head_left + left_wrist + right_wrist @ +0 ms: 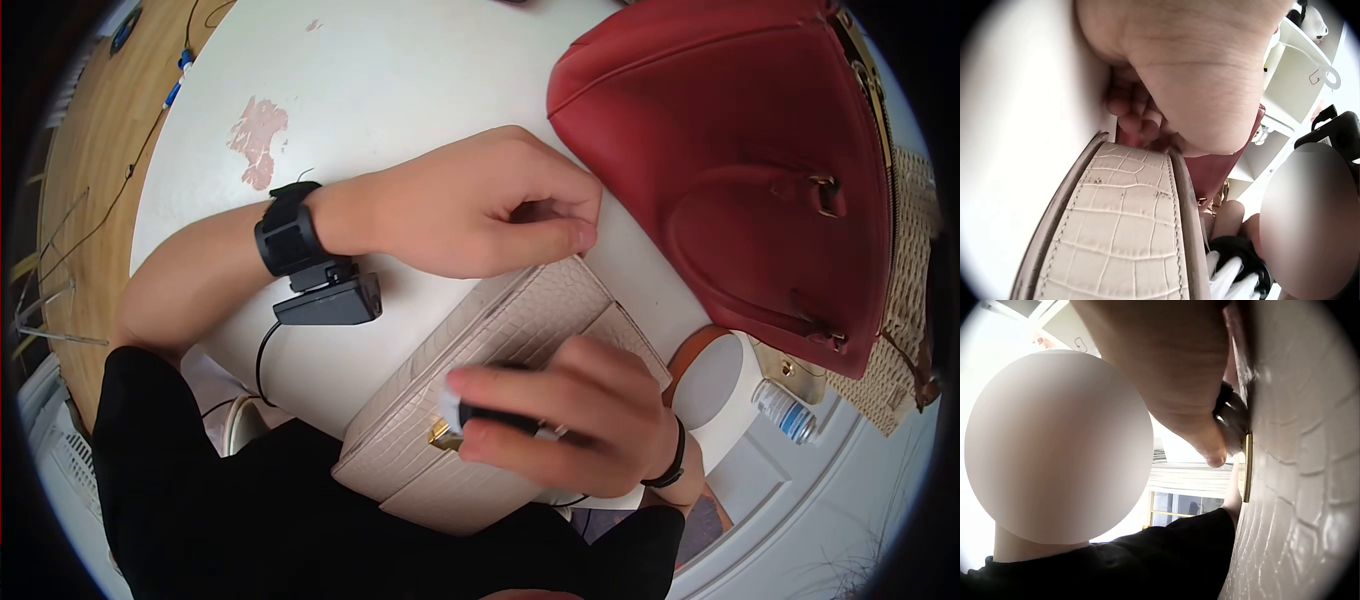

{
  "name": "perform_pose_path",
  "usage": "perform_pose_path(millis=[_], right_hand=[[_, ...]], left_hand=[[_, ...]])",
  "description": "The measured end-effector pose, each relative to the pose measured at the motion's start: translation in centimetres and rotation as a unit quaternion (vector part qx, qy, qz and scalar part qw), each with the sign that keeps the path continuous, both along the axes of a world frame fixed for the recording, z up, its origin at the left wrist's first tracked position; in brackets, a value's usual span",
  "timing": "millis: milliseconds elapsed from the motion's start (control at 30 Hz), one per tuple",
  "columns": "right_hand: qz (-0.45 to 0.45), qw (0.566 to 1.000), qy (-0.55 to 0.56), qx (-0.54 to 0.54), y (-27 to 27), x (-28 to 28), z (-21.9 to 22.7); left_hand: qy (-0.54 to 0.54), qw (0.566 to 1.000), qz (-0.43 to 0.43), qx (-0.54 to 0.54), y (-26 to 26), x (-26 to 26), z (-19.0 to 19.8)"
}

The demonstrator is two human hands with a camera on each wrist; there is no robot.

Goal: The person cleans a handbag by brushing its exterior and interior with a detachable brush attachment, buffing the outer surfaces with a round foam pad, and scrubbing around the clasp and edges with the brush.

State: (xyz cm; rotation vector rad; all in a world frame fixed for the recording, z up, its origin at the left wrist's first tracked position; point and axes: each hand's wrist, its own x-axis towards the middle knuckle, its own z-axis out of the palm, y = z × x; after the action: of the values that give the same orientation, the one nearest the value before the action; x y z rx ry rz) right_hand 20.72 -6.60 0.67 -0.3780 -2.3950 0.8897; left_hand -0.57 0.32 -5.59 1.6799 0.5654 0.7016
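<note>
A beige crocodile-textured handbag (pixel 420 405) lies tilted across the near side of the table, its gold clasp (pixel 440 434) facing up. At its upper corner, my left hand (pixel 480 205) grips the bag's edge with curled fingers; in the left wrist view these fingers (pixel 1147 125) sit at the end of the stitched side panel (pixel 1122 212). My right hand (pixel 590 425) holds a small brush (pixel 500 420) with a black body between thumb and fingers, over the bag's front beside the clasp. White bristles (pixel 1229 275) show in the left wrist view.
A large red handbag (pixel 720 170) stands at the right back of the table, in front of a woven straw mat (pixel 912 270). Near the right edge are a round white-topped brown item (pixel 712 375) and a small white-and-blue bottle (pixel 785 410). The white tabletop (pixel 380 90) has peeled patches.
</note>
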Motion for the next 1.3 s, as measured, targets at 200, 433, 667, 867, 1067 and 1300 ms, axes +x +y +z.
perform_pose_path(millis=[200,433,667,867,1067,1300], right_hand=[[0.008,0.999,-0.028,-0.015,0.1,0.0,0.3],[-0.039,0.996,-0.027,0.075,-0.5,-0.7,-1.0],[-0.074,0.996,-0.020,0.051,-0.2,-0.5,-0.5],[-0.262,0.964,-0.050,0.025,1.7,1.2,-0.5],[-0.217,0.973,-0.009,0.080,1.5,0.9,-0.2],[-0.206,0.977,-0.030,0.042,2.5,1.5,-0.7]], left_hand=[[-0.008,1.000,-0.017,-0.008,0.0,-0.1,-0.2],[0.020,0.998,-0.039,-0.047,0.1,-0.5,0.7],[-0.023,0.997,-0.036,-0.071,0.1,-0.6,0.1],[-0.028,0.997,-0.031,-0.070,0.2,-0.6,0.8],[-0.062,0.996,-0.019,-0.054,0.2,-0.2,0.4],[-0.060,0.991,-0.038,-0.114,0.2,-0.4,0.3]])
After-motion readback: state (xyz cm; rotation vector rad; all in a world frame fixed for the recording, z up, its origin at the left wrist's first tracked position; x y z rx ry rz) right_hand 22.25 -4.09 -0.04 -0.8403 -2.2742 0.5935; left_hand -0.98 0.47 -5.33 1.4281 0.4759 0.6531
